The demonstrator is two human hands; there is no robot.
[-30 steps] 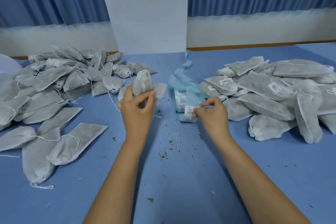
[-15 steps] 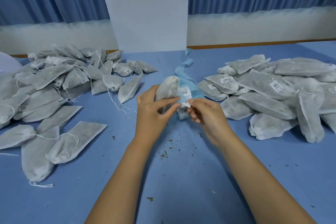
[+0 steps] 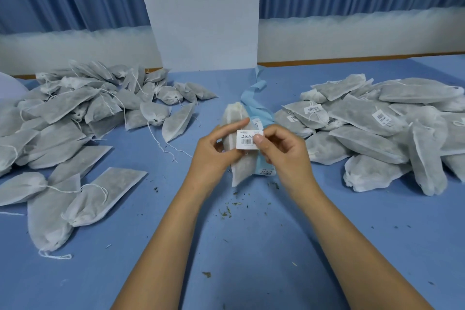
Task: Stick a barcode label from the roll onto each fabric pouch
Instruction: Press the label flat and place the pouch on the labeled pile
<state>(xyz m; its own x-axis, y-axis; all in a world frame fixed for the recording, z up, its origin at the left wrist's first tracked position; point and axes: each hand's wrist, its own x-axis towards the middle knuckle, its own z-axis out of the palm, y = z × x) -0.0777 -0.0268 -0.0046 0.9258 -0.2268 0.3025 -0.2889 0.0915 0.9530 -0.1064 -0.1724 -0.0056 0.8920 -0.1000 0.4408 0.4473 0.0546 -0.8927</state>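
The unlabelled pile (image 3: 75, 113) lies at the left. The left hand (image 3: 214, 158) holds a pouch (image 3: 232, 118) upright over the table, fingers curled round its middle. The pouch looks light, soft and lumpy, so it likely needs backing where the label lands. The label (image 3: 245, 139) is at its front, thin and floppy, best held by an edge. The right hand (image 3: 286, 156) pinches the label's right end. The roll (image 3: 265, 170) lies just behind, and the labelled pile (image 3: 377, 128) at the right.

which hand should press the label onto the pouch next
Right, probably. The right hand already pinches the label just over the pouch, while the left hand is busy gripping and steadying that pouch.
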